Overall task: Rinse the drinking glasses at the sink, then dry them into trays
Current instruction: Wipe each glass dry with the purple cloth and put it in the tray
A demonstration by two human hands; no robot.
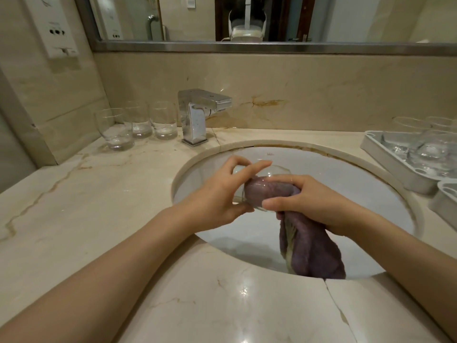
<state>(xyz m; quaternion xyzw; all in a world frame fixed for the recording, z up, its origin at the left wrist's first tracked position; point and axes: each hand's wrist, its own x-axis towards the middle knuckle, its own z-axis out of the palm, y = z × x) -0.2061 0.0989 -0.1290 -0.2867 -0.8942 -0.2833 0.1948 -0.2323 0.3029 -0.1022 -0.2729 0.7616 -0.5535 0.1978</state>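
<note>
Over the white sink basin [247, 233], my left hand [217, 194] grips a clear drinking glass [257, 180] lying on its side, mouth to the right. My right hand [311, 201] holds a purple cloth [311, 251], one end of which is stuffed inside the glass; the rest hangs down into the basin. Three more clear glasses [138, 125] stand upright on the counter left of the tap. At the right edge, a white tray [385, 159] holds several glasses [430, 147].
A chrome tap [197, 115] stands behind the basin, with no water seen running. A second white tray [445, 201] sits at the far right edge. The marble counter [99, 206] has a crack near the front. A mirror and a wall socket panel [54, 28] are above.
</note>
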